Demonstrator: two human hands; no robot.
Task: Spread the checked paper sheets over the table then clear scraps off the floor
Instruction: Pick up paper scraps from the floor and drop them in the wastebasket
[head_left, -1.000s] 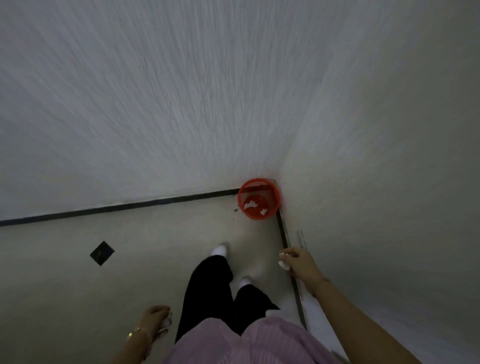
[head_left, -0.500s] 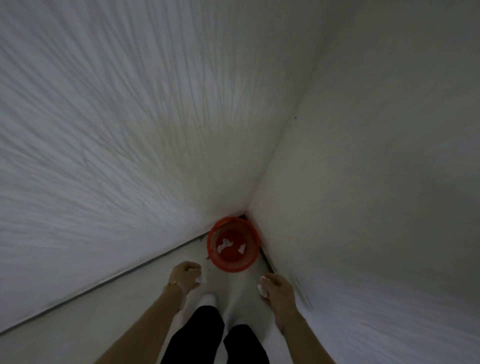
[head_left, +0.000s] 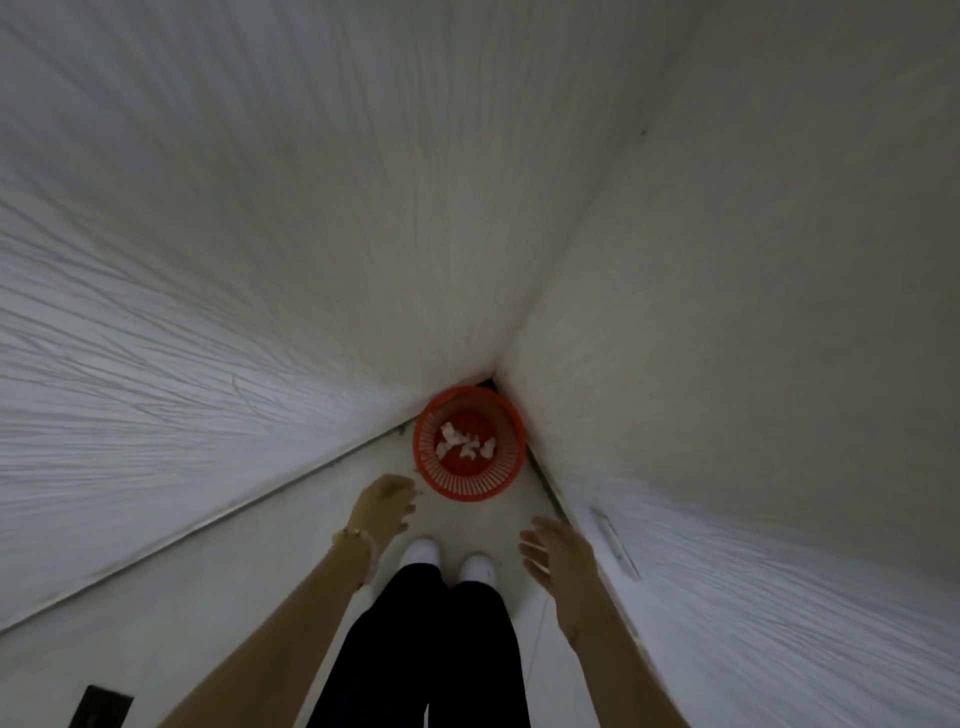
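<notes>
A red slatted basket (head_left: 470, 475) stands on the floor in the corner where two white walls meet. Several white paper scraps (head_left: 465, 441) lie in its bottom. My left hand (head_left: 385, 506) hangs just left of the basket's near rim, fingers loosely curled, nothing in it. My right hand (head_left: 553, 545) is lower and to the right of the basket, fingers spread and empty. The table and the checked paper sheets are out of view.
White walls (head_left: 260, 291) close in on the left and right, meeting behind the basket. My legs in dark trousers and white shoes (head_left: 449, 561) stand between my hands. A dark square tile (head_left: 101, 706) marks the pale floor at the lower left.
Both hands held white scraps half a second ago; now they are empty, and more scraps lie in the basket. My right hand's fingers have spread.
</notes>
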